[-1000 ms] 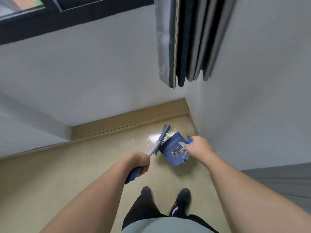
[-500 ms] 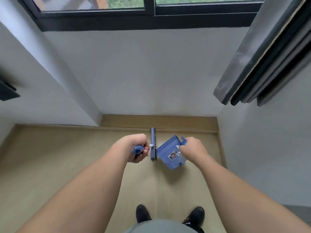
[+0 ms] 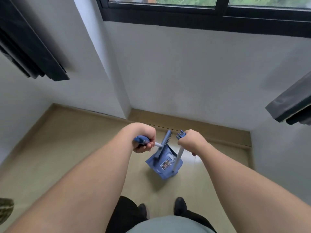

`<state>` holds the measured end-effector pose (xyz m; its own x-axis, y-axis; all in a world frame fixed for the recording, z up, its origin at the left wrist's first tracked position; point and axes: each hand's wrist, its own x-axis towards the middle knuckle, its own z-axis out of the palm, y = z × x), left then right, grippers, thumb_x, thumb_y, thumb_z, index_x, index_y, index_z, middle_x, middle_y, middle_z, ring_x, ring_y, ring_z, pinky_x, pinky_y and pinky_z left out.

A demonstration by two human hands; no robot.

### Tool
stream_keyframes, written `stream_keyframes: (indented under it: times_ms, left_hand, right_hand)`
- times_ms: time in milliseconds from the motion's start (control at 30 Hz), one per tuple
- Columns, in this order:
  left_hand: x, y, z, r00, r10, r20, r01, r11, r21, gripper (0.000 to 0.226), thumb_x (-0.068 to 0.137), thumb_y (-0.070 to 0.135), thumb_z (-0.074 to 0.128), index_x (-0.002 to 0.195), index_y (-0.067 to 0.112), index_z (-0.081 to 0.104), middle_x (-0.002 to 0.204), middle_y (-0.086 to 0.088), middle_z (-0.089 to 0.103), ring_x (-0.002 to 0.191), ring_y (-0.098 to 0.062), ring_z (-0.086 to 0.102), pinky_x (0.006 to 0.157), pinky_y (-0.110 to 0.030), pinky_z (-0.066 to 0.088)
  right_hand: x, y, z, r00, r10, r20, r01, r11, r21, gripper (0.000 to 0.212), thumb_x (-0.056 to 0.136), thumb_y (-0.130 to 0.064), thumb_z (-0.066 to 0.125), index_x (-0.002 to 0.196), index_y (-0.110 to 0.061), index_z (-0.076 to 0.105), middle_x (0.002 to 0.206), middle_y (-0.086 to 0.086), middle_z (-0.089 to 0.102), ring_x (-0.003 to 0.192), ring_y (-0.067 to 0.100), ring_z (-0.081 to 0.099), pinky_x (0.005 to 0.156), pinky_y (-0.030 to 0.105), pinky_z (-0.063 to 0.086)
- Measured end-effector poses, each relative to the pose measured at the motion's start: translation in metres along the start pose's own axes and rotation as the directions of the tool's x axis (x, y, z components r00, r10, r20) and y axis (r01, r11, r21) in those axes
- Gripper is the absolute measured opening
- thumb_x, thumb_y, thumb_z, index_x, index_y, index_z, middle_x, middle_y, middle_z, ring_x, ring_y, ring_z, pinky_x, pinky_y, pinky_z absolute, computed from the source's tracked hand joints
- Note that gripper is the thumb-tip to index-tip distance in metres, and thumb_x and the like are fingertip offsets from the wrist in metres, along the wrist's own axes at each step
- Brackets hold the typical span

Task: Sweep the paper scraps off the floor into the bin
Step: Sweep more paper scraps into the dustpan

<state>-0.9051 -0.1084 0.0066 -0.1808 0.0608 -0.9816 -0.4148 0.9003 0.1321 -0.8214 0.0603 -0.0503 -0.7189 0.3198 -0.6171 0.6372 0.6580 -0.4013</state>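
Scraps and bin are nowhere in our view, so we carry both tools: left hand [image 3: 145,142] clenched on the brush [image 3: 161,145], right hand [image 3: 191,142] grasping the dustpan [image 3: 164,164] handle, pan hanging below, between both grips.

Whole frame motion-blurred; edges soft throughout.

Dustpan [image 3: 164,163]: label print unreadable. Interior faces away from the camera, so contents cannot be told.

Broom [image 3: 165,140]: head seen almost edge-on, bristles too smeared to make out. Grip mostly hidden inside the left hand [image 3: 144,140].

Right hand [image 3: 191,142]: covers the top of the dustpan's pole; fingertips out of sight behind it.

Shoes [image 3: 180,205]: partly hidden by the person's torso, cut by the bottom edge.

Curtain [image 3: 292,106], window [image 3: 202,14], dark object [image 3: 5,211] at lower left: all cut by frame edges; the last unidentifiable.
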Motion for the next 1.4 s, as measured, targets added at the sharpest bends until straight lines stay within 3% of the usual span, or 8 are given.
stream_keyframes:
  times_ms: [167,267,400,600,800,1000,1267,1400]
  left_hand:
    - [-0.008,-0.043,-0.067,0.999,0.045,-0.024,-0.043,0.997,0.057,0.022,0.088,0.011,0.037,0.068,0.012,0.047,0.059,0.004,0.045,0.035,-0.007,0.042,0.036,-0.012,0.035]
    - [-0.014,-0.071,-0.103,0.997,0.06,-0.058,-0.053,0.993,0.104,0.024,0.089,0.011,0.037,0.068,0.012,0.047,0.056,0.005,0.045,0.033,-0.006,0.041,0.036,-0.011,0.035]
    - [-0.034,-0.108,-0.144,0.99,0.108,-0.093,-0.094,0.985,0.142,0.027,0.091,0.011,0.035,0.067,0.012,0.048,0.047,0.005,0.045,0.029,-0.006,0.041,0.035,-0.009,0.034]
    - [-0.06,-0.158,-0.174,0.973,0.171,-0.158,-0.146,0.977,0.154,0.029,0.092,0.011,0.035,0.064,0.013,0.045,0.04,0.005,0.044,0.027,-0.006,0.04,0.036,-0.009,0.033]
    - [-0.066,-0.219,-0.193,0.973,0.138,-0.186,-0.127,0.989,0.071,0.024,0.087,0.01,0.039,0.064,0.012,0.048,0.049,0.005,0.045,0.042,-0.008,0.04,0.039,-0.014,0.034]
    - [-0.069,-0.291,-0.224,0.965,0.177,-0.191,-0.165,0.983,0.078,0.026,0.088,0.011,0.04,0.064,0.013,0.047,0.045,0.004,0.046,0.03,-0.009,0.041,0.038,-0.012,0.035]
    - [-0.078,-0.398,-0.292,0.954,0.196,-0.227,-0.173,0.978,0.116,0.027,0.091,0.009,0.037,0.066,0.012,0.047,0.041,0.003,0.046,0.028,-0.009,0.04,0.043,-0.017,0.034]
    - [-0.086,-0.444,-0.307,0.941,0.217,-0.259,-0.2,0.976,0.091,0.029,0.091,0.009,0.036,0.064,0.012,0.046,0.038,0.002,0.045,0.025,-0.01,0.039,0.043,-0.018,0.033]
  right_hand:
    - [-0.001,-0.076,0.028,0.999,-0.006,-0.04,0.006,1.0,-0.016,0.003,0.079,-0.013,0.046,0.079,-0.012,0.05,0.073,0.005,0.054,0.059,0.026,0.051,0.049,0.027,0.043]
    - [-0.008,-0.121,0.044,0.997,-0.003,-0.082,-0.002,0.998,-0.061,0.005,0.082,-0.013,0.047,0.083,-0.012,0.052,0.075,0.004,0.054,0.061,0.022,0.05,0.052,0.028,0.043]
    - [-0.032,-0.181,0.064,0.991,0.0,-0.13,-0.007,0.999,-0.05,0.007,0.084,-0.012,0.045,0.077,-0.012,0.047,0.073,0.004,0.051,0.056,0.021,0.046,0.051,0.028,0.04]
    - [-0.065,-0.235,0.079,0.981,-0.03,-0.191,0.031,1.0,0.001,0.006,0.086,-0.013,0.047,0.082,-0.009,0.05,0.075,0.008,0.053,0.061,0.024,0.046,0.05,0.028,0.038]
    - [-0.083,-0.274,0.108,0.977,-0.092,-0.192,0.09,0.996,-0.016,0.009,0.085,-0.015,0.047,0.085,-0.008,0.053,0.072,0.006,0.052,0.058,0.021,0.047,0.05,0.028,0.04]
    - [-0.113,-0.325,0.163,0.966,-0.109,-0.233,0.118,0.993,0.024,0.006,0.082,-0.015,0.048,0.078,-0.01,0.049,0.069,0.004,0.05,0.058,0.022,0.045,0.05,0.027,0.039]
    - [-0.147,-0.424,0.244,0.961,-0.118,-0.251,0.131,0.991,0.037,0.011,0.085,-0.015,0.05,0.074,-0.014,0.05,0.072,0.003,0.053,0.057,0.018,0.048,0.046,0.025,0.039]
    - [-0.166,-0.467,0.277,0.961,-0.172,-0.216,0.181,0.983,0.026,0.032,0.093,-0.012,0.047,0.066,-0.028,0.04,0.068,-0.012,0.042,0.057,0.007,0.043,0.044,0.018,0.032]
